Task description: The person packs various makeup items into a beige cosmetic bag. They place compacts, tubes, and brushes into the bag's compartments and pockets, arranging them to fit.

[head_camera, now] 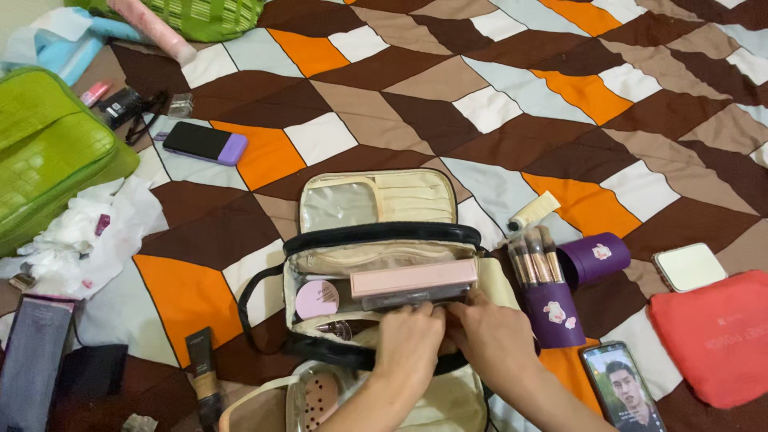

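Fingers (432, 314) of both hands curled out of sight inside open beige fabric cosmetic bag (376, 210), grip unclear, flat pink rectangular palette (413, 278) alongside, left hand (410, 346), right hand (496, 340), quilted patchwork bed (512, 104).

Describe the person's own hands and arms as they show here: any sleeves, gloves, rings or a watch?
Both arms come in bare from the bottom edge; no sleeve reaches the visible forearms. The left hand and right hand wear no gloves. No ring, watch or bracelet shows on the visible parts, though the fingertips are hidden.
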